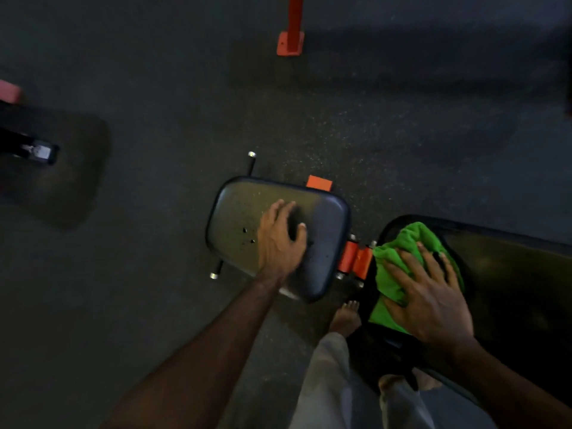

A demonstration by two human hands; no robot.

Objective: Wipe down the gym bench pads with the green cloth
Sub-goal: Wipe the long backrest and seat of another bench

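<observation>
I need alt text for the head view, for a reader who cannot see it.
Seen from above, a right hand presses a green cloth flat on the long bench pad, while the left hand rests on the small seat pad. An orange hinge joins the pads over a dark floor.

cloth (399, 258) on right pad (510, 274), left pad (235, 218) beside
</observation>
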